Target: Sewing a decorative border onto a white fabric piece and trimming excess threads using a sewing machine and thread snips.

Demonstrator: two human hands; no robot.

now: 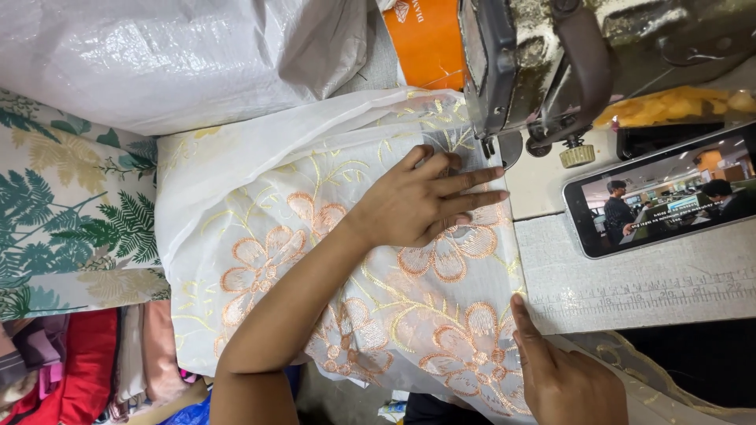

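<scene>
White sheer fabric (260, 205) embroidered with peach flowers and gold vines lies across the sewing table. My left hand (421, 201) rests flat on it, fingers spread and pointing at the sewing machine's needle foot (490, 145). My right hand (563, 374) sits at the lower right, thumb pressed on the fabric's edge near the table's ruler strip (646, 295). The dark metal sewing machine head (551, 63) stands above the cloth.
A phone (665, 197) showing a video lies on the table to the right. A large white plastic sack (173, 55) sits at the top left, a fern-print cloth (71, 212) at left, and folded fabrics (87, 362) below it. An orange package (425, 39) stands behind the machine.
</scene>
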